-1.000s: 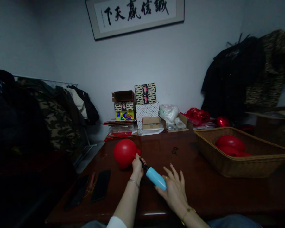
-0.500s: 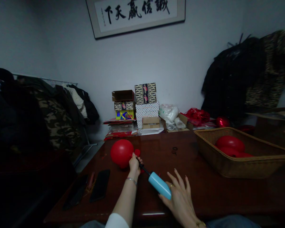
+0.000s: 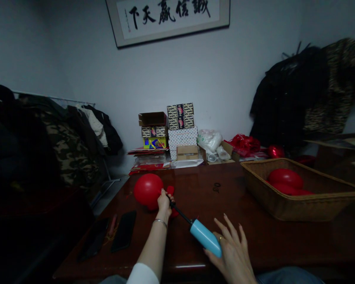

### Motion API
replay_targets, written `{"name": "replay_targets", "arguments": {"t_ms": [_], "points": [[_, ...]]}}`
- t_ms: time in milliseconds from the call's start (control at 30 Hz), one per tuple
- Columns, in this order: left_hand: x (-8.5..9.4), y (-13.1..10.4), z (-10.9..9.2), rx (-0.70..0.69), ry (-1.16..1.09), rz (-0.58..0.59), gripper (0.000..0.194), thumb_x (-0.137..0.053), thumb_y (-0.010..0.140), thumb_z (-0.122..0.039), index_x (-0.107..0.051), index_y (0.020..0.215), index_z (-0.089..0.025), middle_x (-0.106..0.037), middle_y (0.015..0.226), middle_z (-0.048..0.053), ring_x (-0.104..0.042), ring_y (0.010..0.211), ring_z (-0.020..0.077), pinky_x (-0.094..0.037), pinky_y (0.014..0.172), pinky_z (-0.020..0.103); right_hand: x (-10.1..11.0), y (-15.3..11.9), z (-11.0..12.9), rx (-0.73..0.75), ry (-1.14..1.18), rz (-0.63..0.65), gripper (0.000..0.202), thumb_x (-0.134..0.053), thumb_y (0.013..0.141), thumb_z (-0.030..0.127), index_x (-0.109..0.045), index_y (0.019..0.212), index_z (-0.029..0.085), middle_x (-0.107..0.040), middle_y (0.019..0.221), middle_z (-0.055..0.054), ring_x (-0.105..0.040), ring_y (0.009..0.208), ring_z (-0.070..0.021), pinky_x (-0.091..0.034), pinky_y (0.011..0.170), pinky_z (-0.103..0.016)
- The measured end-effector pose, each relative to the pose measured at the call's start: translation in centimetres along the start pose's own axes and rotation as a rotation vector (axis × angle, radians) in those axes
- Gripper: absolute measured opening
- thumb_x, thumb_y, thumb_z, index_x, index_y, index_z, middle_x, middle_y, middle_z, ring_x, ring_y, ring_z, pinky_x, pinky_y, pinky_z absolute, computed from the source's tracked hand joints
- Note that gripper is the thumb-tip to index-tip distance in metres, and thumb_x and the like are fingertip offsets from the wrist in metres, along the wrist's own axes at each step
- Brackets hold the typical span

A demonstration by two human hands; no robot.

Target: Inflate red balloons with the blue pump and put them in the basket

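A round, inflated red balloon (image 3: 148, 190) is over the table, left of centre. My left hand (image 3: 165, 201) is closed around its neck, at the black nozzle end of a balloon pump; the exact join is hidden by the fingers. The pump's light blue barrel (image 3: 205, 236) slants down toward me, with a length of black rod showing between it and the left hand. At the barrel's near end, my right hand (image 3: 229, 248) grips it between thumb and palm side, its other fingers spread. Flat red pieces (image 3: 172, 197) lie just beyond my left hand.
On the right stands a wicker basket (image 3: 298, 209) with red balloons (image 3: 285, 179) inside. Black scissors (image 3: 216, 187) lie mid-table. Two dark phone-like slabs, one a black phone (image 3: 123, 231), rest at left. Stacked boxes (image 3: 182, 142) and a plastic bag (image 3: 209, 140) line the back.
My right hand and the blue barrel have moved down and right, so more black rod shows. My left hand and the balloon have shifted slightly left.
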State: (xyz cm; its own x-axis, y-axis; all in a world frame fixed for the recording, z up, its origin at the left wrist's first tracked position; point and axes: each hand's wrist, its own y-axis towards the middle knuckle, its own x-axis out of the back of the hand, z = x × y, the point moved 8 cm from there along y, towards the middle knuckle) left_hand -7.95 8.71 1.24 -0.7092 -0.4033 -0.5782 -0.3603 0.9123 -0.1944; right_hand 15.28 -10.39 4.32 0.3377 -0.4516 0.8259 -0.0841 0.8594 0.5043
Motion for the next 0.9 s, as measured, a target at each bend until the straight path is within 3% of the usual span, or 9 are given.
{"name": "replay_targets", "arguments": {"t_ms": [433,667,900], "points": [[-1.2,-2.6,2.5,0.053,0.005,0.039,0.034,-0.051,0.084,-0.047,-0.040,0.069,-0.020,-0.040,0.045,-0.006,-0.038,0.034,0.0068,-0.029,0.035,0.018,-2.3,4.5,3.3,-0.080,0.054,0.039,0.038,-0.056,0.074,0.044,-0.067,0.102,0.020,-0.049,0.135,-0.006,-0.025,0.135,-0.0296,-0.002,0.110,-0.052],[-0.5,-2.1,2.5,0.053,0.022,0.007,0.033,-0.049,0.085,-0.046,-0.039,0.068,-0.020,-0.040,0.045,-0.006,-0.037,0.034,0.0066,-0.028,0.035,0.017,-2.7,4.1,3.3,-0.078,0.063,0.067,0.041,-0.056,0.074,0.047,-0.066,0.104,0.021,-0.049,0.135,-0.006,-0.023,0.135,-0.0306,-0.002,0.110,-0.052],[0.3,-0.6,1.5,0.012,-0.001,0.009,0.033,-0.053,0.083,-0.046,-0.040,0.070,-0.019,-0.041,0.046,-0.007,-0.038,0.033,0.0063,-0.028,0.034,0.017,-1.8,1.6,1.5,-0.035,0.045,0.080,0.039,-0.059,0.072,0.046,-0.065,0.104,0.024,-0.047,0.136,-0.005,-0.025,0.135,-0.0309,-0.004,0.109,-0.055]]}}
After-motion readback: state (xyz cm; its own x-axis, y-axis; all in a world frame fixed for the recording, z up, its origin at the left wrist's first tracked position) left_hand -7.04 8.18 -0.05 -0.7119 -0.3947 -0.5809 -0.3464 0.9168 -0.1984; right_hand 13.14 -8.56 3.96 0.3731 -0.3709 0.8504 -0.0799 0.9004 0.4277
